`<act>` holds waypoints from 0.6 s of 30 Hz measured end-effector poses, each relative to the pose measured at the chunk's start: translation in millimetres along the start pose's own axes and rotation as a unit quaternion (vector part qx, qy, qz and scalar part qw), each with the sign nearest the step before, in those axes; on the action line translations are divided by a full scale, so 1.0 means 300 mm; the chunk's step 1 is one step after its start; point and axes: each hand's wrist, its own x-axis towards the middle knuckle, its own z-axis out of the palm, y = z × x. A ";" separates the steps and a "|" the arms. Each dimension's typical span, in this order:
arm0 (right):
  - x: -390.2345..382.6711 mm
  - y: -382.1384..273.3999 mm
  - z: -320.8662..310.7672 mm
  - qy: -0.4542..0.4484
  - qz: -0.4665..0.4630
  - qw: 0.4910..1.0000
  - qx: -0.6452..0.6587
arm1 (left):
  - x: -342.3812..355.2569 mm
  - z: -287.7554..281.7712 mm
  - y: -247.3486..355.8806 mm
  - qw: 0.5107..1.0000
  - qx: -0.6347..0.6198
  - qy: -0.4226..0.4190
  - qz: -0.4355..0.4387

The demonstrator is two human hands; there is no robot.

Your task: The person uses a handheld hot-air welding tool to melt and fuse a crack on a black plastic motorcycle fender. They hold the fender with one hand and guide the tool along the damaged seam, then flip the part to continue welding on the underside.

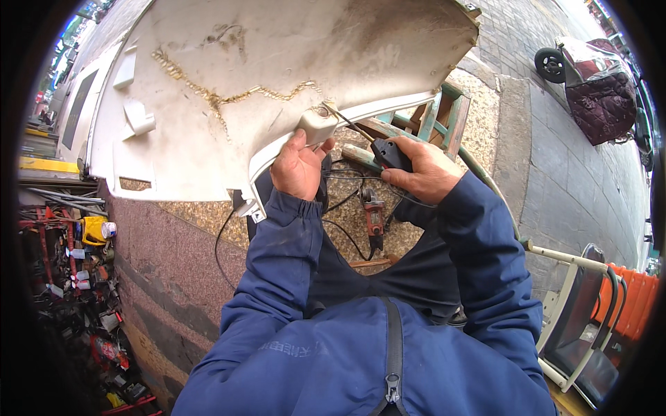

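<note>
Black-handled tool (391, 155) between right fingers (402, 180)

I count 2 grips, left grip (298, 168) and right grip (422, 171) | 2 blue sleeves (281, 260) | 1 white plastic panel (180, 135) | 1 black-handled tool (390, 153) with a thin shaft | 1 angle grinder (374, 216) | 1 wooden frame (454, 126) | 1 quilted maroon cover (602, 105) | 1 black wheel (549, 64) | 1 yellow container (92, 231) | clutter (107, 351) at far left: too tangled for me to count
</note>
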 end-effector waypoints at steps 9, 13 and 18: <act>0.005 0.009 -0.001 0.003 -0.009 1.000 -0.011 | 0.003 -0.004 -0.002 1.000 -0.006 0.006 -0.003; -0.003 0.019 -0.004 0.012 -0.012 1.000 -0.019 | 0.004 -0.007 -0.003 1.000 -0.005 -0.002 0.002; -0.008 0.028 -0.010 0.015 -0.019 1.000 -0.008 | 0.006 -0.009 -0.003 1.000 0.000 0.000 -0.006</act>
